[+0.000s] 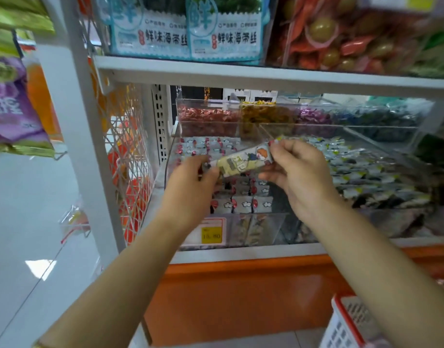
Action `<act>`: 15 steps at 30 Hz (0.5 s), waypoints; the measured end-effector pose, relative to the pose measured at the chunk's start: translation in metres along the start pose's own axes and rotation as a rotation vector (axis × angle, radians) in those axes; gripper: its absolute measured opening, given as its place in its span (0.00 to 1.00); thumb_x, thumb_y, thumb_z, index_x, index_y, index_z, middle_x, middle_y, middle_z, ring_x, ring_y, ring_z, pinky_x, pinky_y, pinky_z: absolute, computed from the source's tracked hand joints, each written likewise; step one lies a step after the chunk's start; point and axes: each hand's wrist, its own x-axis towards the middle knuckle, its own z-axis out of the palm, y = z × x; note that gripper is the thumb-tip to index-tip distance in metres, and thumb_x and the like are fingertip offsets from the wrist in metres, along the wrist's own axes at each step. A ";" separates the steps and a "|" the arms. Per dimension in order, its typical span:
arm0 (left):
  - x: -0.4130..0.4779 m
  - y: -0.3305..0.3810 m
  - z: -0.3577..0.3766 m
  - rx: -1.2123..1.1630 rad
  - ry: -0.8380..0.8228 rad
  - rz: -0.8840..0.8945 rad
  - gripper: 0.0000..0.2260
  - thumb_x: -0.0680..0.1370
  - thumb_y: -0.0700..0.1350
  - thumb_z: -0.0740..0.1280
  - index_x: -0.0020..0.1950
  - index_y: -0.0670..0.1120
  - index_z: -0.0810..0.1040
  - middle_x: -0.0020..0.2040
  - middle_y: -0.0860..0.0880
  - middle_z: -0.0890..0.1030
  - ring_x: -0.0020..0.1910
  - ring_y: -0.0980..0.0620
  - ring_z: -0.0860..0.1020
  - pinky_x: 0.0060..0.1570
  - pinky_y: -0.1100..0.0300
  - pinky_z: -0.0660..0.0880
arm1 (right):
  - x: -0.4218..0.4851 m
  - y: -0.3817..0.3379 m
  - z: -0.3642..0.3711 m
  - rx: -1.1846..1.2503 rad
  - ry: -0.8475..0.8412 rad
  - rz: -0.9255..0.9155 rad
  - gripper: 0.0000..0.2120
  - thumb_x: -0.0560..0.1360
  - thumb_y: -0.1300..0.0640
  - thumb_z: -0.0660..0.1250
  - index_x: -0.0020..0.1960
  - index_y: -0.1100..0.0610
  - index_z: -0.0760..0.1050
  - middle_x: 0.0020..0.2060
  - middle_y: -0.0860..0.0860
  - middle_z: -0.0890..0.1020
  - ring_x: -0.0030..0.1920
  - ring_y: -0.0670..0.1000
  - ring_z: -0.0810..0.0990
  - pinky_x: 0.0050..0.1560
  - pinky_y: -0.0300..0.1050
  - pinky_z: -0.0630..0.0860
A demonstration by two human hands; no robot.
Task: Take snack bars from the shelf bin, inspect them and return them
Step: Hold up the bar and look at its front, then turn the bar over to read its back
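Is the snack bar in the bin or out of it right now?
Out. The snack bar is held in the air above the clear bin, the left hand pinching one end and the right hand the other.

clear bin point(256, 228) open-topped, upper shelf point(266, 77) close overhead

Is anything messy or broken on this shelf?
Nothing looks broken or spilled. The only stray is the snack bar, pinched at its ends by the left hand and right hand above the clear bin.
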 end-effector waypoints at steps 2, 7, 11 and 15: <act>-0.005 0.004 0.001 -0.198 -0.038 -0.049 0.12 0.81 0.42 0.59 0.62 0.41 0.74 0.51 0.45 0.81 0.45 0.52 0.82 0.43 0.59 0.81 | -0.011 0.000 -0.008 0.112 0.003 0.062 0.07 0.78 0.62 0.62 0.43 0.61 0.75 0.40 0.58 0.78 0.29 0.45 0.79 0.30 0.37 0.77; -0.012 0.007 -0.001 -0.685 -0.126 -0.215 0.09 0.79 0.44 0.62 0.46 0.42 0.79 0.33 0.49 0.80 0.32 0.55 0.79 0.35 0.66 0.78 | -0.022 -0.004 -0.025 0.379 -0.017 0.173 0.07 0.76 0.64 0.63 0.42 0.62 0.78 0.35 0.55 0.80 0.30 0.45 0.80 0.31 0.37 0.77; -0.010 0.003 -0.002 -0.880 -0.032 -0.313 0.09 0.77 0.45 0.64 0.39 0.42 0.78 0.28 0.49 0.78 0.28 0.56 0.77 0.30 0.67 0.76 | -0.021 -0.004 -0.026 0.506 -0.113 0.249 0.06 0.75 0.67 0.62 0.49 0.65 0.76 0.36 0.55 0.80 0.32 0.47 0.81 0.34 0.37 0.78; -0.008 0.000 -0.001 -0.957 0.005 -0.346 0.08 0.77 0.45 0.65 0.39 0.44 0.75 0.28 0.50 0.76 0.27 0.57 0.75 0.29 0.68 0.75 | -0.017 -0.001 -0.024 0.563 -0.152 0.294 0.07 0.75 0.68 0.62 0.51 0.66 0.75 0.36 0.55 0.80 0.33 0.47 0.82 0.34 0.36 0.78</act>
